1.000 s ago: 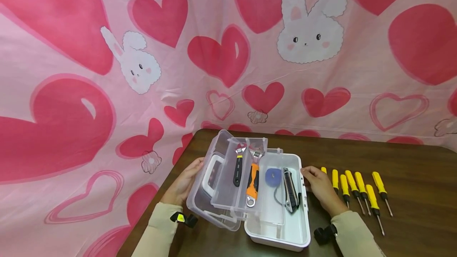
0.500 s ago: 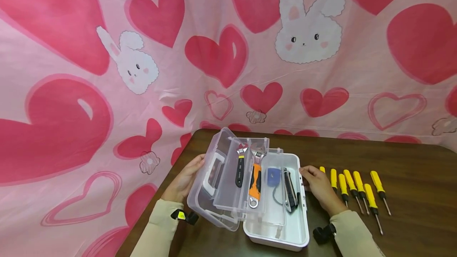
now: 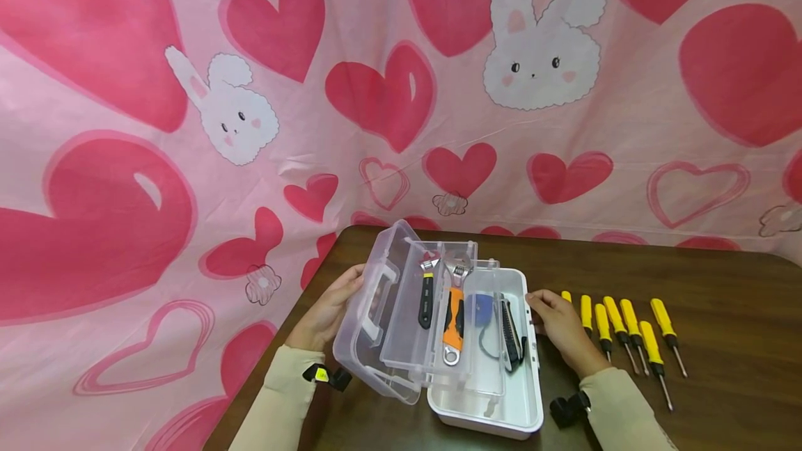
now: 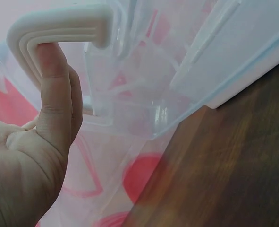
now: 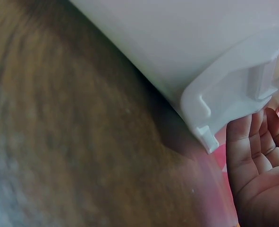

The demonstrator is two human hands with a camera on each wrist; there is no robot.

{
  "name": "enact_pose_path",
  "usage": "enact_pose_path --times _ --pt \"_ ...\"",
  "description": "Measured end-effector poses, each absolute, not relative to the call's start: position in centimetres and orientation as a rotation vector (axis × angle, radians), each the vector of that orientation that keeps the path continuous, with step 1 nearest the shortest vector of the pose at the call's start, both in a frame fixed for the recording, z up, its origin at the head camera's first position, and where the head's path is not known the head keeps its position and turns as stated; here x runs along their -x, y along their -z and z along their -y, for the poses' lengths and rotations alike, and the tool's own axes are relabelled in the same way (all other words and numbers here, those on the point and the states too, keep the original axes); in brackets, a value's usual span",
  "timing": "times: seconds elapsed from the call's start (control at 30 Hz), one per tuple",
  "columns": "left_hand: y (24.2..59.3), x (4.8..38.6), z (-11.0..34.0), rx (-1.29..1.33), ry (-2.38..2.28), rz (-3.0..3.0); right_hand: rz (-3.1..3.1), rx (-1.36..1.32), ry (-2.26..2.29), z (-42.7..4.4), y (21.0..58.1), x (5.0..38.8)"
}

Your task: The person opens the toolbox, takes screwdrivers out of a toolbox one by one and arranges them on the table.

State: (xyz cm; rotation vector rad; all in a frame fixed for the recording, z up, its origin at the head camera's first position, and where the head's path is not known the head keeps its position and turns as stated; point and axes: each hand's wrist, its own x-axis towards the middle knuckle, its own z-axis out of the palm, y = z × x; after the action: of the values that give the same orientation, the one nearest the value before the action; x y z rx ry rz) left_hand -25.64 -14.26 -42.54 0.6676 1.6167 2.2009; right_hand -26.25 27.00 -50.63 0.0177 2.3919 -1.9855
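Observation:
A white toolbox (image 3: 485, 420) stands on the table, its clear lid (image 3: 348, 343) swung out to the left. My left hand (image 3: 326, 312) touches the lid's outer side, with straight fingers against the white handle (image 4: 63, 28). My right hand (image 3: 557, 322) holds the box's right rim, thumb above and fingers beside the white latch (image 5: 196, 104). In the raised clear tray (image 3: 401, 343) lie a black-handled adjustable wrench (image 3: 426, 301) and an orange-handled adjustable wrench (image 3: 454, 322). Below, in the box, are a blue rounded item (image 3: 483, 308) with a grey strap and a long black-and-silver tool (image 3: 510, 336).
Several yellow-handled screwdrivers (image 3: 651, 346) lie on the brown table (image 3: 739, 339) right of my right hand. A pink cloth (image 3: 388, 19) with hearts and rabbits hangs behind and to the left of the table.
My left hand has shifted slightly right and up, tipping the lid more upright. The tray with both wrenches has moved a little right over the box. My right hand stays on the rim.

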Motion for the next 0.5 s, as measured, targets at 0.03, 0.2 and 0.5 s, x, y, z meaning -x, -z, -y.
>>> enact_pose_path --times 0.03,0.2,0.5 --pt "42.4 25.6 14.2 -0.665 -2.202 -1.618 -2.392 -0.018 1.99 -27.0 50.6 26.2" --pt "42.2 25.5 13.9 -0.648 -2.204 -1.635 -2.4 -0.019 1.992 -26.9 50.5 26.2" --pt "41.5 25.3 12.9 -0.646 -2.207 -1.685 -2.388 -0.025 1.997 -26.9 50.5 26.2"
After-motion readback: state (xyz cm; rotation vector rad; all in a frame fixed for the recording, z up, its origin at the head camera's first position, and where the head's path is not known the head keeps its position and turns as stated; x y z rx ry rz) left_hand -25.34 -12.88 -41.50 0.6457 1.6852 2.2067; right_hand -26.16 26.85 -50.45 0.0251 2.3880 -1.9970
